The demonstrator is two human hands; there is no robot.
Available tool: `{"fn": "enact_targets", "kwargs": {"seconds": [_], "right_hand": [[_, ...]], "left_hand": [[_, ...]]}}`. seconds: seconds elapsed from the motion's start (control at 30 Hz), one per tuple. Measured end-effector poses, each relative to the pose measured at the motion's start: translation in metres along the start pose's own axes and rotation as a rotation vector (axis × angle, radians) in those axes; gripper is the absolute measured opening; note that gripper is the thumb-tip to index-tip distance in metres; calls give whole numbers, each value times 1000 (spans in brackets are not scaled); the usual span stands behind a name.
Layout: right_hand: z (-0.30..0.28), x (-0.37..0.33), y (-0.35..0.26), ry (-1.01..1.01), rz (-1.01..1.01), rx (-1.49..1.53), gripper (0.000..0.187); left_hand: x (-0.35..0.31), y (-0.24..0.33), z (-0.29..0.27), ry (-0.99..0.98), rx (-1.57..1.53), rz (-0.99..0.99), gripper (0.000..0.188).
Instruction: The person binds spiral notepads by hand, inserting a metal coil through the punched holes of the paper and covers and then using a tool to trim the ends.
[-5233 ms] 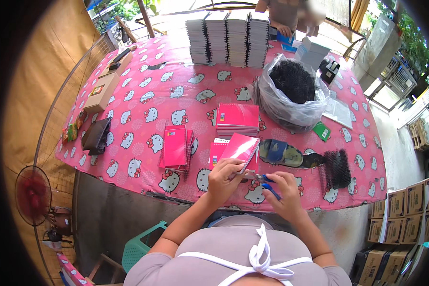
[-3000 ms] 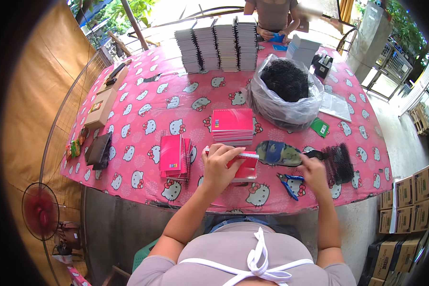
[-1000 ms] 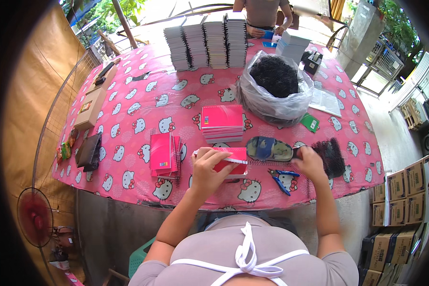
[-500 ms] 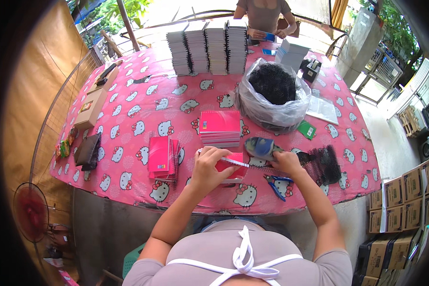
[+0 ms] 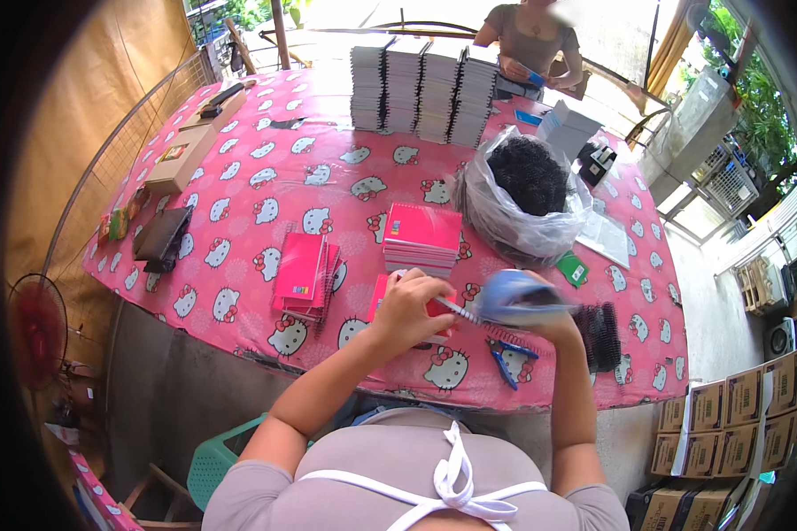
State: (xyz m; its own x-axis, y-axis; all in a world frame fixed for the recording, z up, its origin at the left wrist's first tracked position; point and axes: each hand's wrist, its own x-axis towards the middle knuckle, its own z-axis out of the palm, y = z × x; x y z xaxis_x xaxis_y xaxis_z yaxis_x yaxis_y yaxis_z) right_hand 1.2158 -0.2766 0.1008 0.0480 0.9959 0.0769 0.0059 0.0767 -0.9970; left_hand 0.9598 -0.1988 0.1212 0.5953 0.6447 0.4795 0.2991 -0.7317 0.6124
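Observation:
My left hand [image 5: 409, 311] grips a small pink notebook [image 5: 379, 294] at its bound edge, thumb on one side and fingers on the other. From that edge a thin spiral coil [image 5: 491, 327] runs right, toward my right hand [image 5: 551, 326]. That hand is closed on a blue rounded thing [image 5: 518, 296], smeared by motion, its kind unclear. Blue-handled pliers [image 5: 512, 361] lie on the tablecloth just below the coil. A stack of pink notebooks [image 5: 422, 234] stands beyond my left hand, and a smaller pile [image 5: 303, 270] lies to its left.
A plastic bag of black coils [image 5: 527, 181] stands beyond my right hand; more black coils [image 5: 602, 336] lie right of it. Tall stacks of spiral-bound books [image 5: 421, 93] rise at the far side, near another person [image 5: 531, 44]. A cardboard box [image 5: 181, 159] sits at left.
My right hand has swung the blue thing slightly up and right over the coil. My left hand still holds the notebook. The whole view has shifted and tilted.

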Motion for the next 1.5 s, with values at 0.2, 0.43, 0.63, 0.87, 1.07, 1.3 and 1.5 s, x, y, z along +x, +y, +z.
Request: {"fn": "enact_targets", "kwargs": {"seconds": [0.2,0.43,0.63,0.87,1.07,1.3,1.5], "right_hand": [[7,14,-16,-23,-130,-472,29],[29,27,-27,26,-128,-543,34],[44,30,-36,-102,-14,-133,28],[59,44,-42,-113,-123,-541,25],[-9,5,53,389,175,-1263,41],[22,-59,68,369,125,-1237,60],[43,-109,106,431,-23,-1496,54]], "left_hand": [[1,-3,-6,-40,-75,-48,42],[-11,-27,-16,67,-259,-52,40],[-25,-35,-10,237,-890,-392,28],[-33,-53,-14,166,-908,-429,29],[-27,-57,-14,102,-1015,-334,24],[-15,1,-39,242,-499,121,16],[-51,-17,3,85,-57,118,20]]}}
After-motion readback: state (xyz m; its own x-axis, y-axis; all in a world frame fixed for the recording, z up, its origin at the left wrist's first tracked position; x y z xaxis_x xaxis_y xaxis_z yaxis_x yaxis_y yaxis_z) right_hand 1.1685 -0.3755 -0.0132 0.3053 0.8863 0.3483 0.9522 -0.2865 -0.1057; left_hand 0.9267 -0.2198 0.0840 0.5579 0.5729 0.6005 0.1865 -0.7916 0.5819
